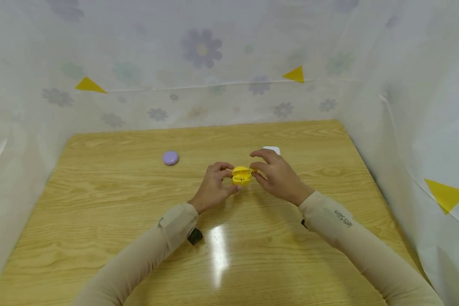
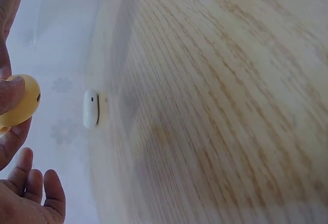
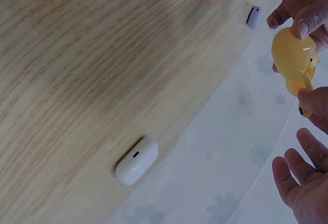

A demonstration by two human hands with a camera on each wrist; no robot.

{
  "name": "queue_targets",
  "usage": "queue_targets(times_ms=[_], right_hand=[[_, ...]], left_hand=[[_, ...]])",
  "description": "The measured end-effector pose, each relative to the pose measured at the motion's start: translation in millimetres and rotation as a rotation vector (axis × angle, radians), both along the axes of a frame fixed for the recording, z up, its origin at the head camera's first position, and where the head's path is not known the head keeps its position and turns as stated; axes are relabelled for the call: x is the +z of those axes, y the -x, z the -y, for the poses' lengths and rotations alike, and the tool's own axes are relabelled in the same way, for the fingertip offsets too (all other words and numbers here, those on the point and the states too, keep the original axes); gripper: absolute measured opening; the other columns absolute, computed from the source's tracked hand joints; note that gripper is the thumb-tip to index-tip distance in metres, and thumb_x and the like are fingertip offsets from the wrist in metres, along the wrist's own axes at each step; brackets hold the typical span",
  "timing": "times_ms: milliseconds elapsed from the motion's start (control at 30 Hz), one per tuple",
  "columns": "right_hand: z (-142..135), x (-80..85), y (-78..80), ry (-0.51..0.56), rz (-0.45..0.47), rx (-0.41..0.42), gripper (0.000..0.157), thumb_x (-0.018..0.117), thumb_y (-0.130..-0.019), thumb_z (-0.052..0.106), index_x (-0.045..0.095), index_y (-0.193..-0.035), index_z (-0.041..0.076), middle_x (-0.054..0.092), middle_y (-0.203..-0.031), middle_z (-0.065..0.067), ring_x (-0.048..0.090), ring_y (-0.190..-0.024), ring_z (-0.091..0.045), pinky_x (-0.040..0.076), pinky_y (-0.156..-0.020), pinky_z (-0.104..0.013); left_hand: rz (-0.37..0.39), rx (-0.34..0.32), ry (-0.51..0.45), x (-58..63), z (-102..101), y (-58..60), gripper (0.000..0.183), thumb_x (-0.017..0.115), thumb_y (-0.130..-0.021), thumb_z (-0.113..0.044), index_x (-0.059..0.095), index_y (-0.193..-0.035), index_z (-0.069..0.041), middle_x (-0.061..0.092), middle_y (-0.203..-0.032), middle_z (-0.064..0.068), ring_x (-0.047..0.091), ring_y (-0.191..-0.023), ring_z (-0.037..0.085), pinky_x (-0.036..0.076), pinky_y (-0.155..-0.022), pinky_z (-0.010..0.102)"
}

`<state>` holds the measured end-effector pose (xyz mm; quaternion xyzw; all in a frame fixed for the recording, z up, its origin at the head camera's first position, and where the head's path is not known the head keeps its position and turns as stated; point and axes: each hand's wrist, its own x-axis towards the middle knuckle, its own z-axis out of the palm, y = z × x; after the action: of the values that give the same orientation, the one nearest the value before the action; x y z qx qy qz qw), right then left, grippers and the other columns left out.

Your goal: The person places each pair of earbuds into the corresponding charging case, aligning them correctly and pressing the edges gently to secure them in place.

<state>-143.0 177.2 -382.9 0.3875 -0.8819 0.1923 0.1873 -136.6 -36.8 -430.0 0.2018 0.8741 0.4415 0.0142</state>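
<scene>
A yellow earbud case (image 1: 242, 182) sits in my left hand (image 1: 213, 187), its lid raised, gripped between thumb and fingers above the wooden table. In the left wrist view the rounded yellow case (image 2: 29, 100) shows a small dark slot. Thumb and index finger of my right hand (image 1: 278, 177) pinch a yellow earbud (image 3: 307, 80) by its stem, right beside the case opening; the other fingers are spread. Part of the earbud is hidden by the fingertips. Something small and dark shows inside the case in the head view.
Behind my right hand lies a white rounded case (image 3: 138, 161), partly covered in the head view. A round purple case (image 1: 170, 157) lies at the back left of the wooden table (image 1: 111, 191). Flower-patterned sheeting (image 1: 229, 102) encloses the back and sides.
</scene>
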Motion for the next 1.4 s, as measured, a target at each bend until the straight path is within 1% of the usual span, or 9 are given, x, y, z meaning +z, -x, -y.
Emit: queue_targets(times_ms=[167,367,800,1000,1233,1400], right_hand=[[1.8,-0.6,-1.6,-0.011,-0.005,0.008,0.017,0.075,-0.08,0.007,0.07,-0.095,0.004,0.061,-0.119,-0.017,0.058,-0.111,-0.032,0.051,-0.092,-0.043],[4.4,-1.7,-0.7,-0.034,-0.014,0.006,0.016,0.074,-0.081,0.009,0.07,-0.096,0.005,0.061,-0.119,-0.016,0.059,-0.111,-0.031,0.051,-0.094,-0.042],[8.6,-1.6,-2.1,-0.05,-0.031,0.023,0.017,0.076,-0.079,0.008,0.07,-0.095,0.005,0.062,-0.119,-0.015,0.059,-0.112,-0.031,0.052,-0.094,-0.044],[9.2,-2.1,-2.1,-0.058,-0.047,0.047,0.017,0.076,-0.079,0.008,0.071,-0.095,0.006,0.062,-0.118,-0.014,0.059,-0.111,-0.03,0.052,-0.094,-0.043],[8.8,-1.0,-2.9,-0.116,-0.052,0.083,0.018,0.075,-0.08,0.008,0.072,-0.098,0.007,0.062,-0.119,-0.014,0.058,-0.114,-0.029,0.05,-0.098,-0.044],[9.1,0.0,-3.2,-0.149,-0.037,0.099,0.017,0.073,-0.083,0.008,0.072,-0.099,0.007,0.062,-0.121,-0.014,0.057,-0.116,-0.029,0.049,-0.099,-0.042]], left_hand=[[0.008,0.001,-0.01,-0.5,-0.9,-0.8,0.023,0.079,-0.078,-0.02,0.072,-0.095,-0.007,0.056,-0.123,0.006,0.044,-0.116,0.028,0.04,-0.094,0.045],[0.004,-0.004,-0.016,-0.3,-1.6,-1.4,0.024,0.079,-0.077,-0.02,0.072,-0.096,-0.007,0.056,-0.123,0.006,0.044,-0.117,0.028,0.041,-0.093,0.044],[-0.009,-0.009,-0.004,1.0,-2.3,-0.1,0.023,0.079,-0.078,-0.019,0.072,-0.095,-0.005,0.056,-0.124,0.008,0.044,-0.118,0.031,0.04,-0.097,0.047],[-0.015,-0.004,-0.006,0.4,-1.7,0.9,0.024,0.079,-0.077,-0.019,0.072,-0.095,-0.005,0.056,-0.124,0.008,0.045,-0.119,0.031,0.04,-0.098,0.047],[-0.019,-0.004,-0.004,0.1,-0.2,0.7,0.024,0.079,-0.078,-0.02,0.072,-0.095,-0.004,0.056,-0.124,0.01,0.044,-0.119,0.031,0.039,-0.1,0.048],[-0.028,-0.005,0.007,0.1,0.3,0.7,0.025,0.079,-0.078,-0.021,0.073,-0.094,-0.004,0.056,-0.123,0.01,0.045,-0.118,0.03,0.041,-0.096,0.046]])
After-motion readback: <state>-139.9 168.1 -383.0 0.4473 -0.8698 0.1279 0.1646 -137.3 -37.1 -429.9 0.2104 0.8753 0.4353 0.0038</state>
